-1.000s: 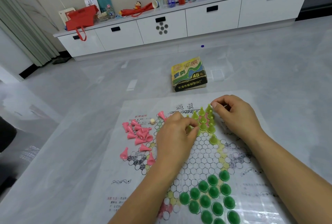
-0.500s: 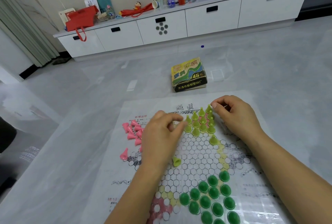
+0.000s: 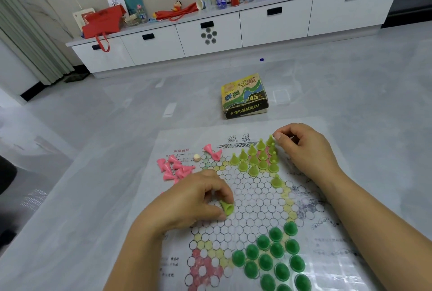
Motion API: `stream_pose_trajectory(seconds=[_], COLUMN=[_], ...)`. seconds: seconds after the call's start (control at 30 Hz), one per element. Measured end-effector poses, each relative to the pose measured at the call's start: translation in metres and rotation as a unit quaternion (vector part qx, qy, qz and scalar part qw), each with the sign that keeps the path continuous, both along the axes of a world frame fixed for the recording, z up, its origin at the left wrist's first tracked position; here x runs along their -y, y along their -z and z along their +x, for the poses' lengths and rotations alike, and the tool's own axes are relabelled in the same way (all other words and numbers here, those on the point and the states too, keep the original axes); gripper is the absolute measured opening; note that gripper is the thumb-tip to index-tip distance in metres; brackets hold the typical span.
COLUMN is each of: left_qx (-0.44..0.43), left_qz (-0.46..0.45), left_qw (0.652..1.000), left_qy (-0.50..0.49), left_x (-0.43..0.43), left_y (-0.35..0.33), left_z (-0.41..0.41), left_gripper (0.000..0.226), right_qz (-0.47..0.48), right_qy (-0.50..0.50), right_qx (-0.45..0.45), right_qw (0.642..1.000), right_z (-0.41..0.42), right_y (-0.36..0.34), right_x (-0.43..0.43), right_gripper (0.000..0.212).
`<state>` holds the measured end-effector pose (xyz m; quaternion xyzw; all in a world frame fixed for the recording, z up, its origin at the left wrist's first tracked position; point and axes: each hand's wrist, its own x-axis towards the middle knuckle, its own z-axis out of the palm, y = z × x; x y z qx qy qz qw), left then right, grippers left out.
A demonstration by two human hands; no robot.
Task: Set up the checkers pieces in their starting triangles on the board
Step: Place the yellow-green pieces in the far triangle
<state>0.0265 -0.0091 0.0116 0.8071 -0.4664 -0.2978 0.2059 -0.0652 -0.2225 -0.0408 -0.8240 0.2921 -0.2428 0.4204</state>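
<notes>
A paper checkers board (image 3: 257,206) lies on the grey floor. My left hand (image 3: 194,202) pinches a tipped light-green cone piece (image 3: 227,207) over the board's left-middle cells. My right hand (image 3: 304,150) rests at the far right corner, fingertips touching the top light-green piece (image 3: 270,141). Several light-green pieces (image 3: 257,160) stand in the far triangle, with one more (image 3: 276,181) standing apart below it. Dark-green pieces (image 3: 273,260) fill the near right triangle. Pink pieces (image 3: 174,168) lie toppled in a heap at the left, two more pink pieces (image 3: 212,151) beyond them.
The pieces' cardboard box (image 3: 244,96) sits on the floor beyond the board. A small cream bead (image 3: 197,157) lies near the pink heap. A white low cabinet (image 3: 233,31) with bottles, a can and bags runs along the far wall.
My left hand drew back from the light-green triangle toward me and to the left, and closed on the fallen light-green piece. My right hand stayed at the triangle's top.
</notes>
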Motion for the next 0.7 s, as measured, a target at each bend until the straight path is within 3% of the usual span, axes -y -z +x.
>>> stream_pose_trajectory(seconds=[0.23, 0.47, 0.7], left_qx=[0.034, 0.186, 0.196], left_qz=[-0.112, -0.134, -0.151], left_qw=[0.991, 0.973, 0.968], left_qy=[-0.068, -0.004, -0.029], left_x=[0.017, 0.034, 0.045], left_y=[0.009, 0.015, 0.023], left_z=[-0.012, -0.032, -0.042], left_gripper=[0.019, 0.017, 0.029], right_qz=[0.0, 0.0, 0.001], right_qy=[-0.001, 0.001, 0.0], right_qx=[-0.001, 0.0, 0.002], right_qw=[1.0, 1.0, 1.0], right_z=[-0.001, 0.0, 0.0], right_y=[-0.001, -0.001, -0.002], right_x=[0.0, 0.0, -0.001], right_gripper=[0.012, 0.013, 0.011])
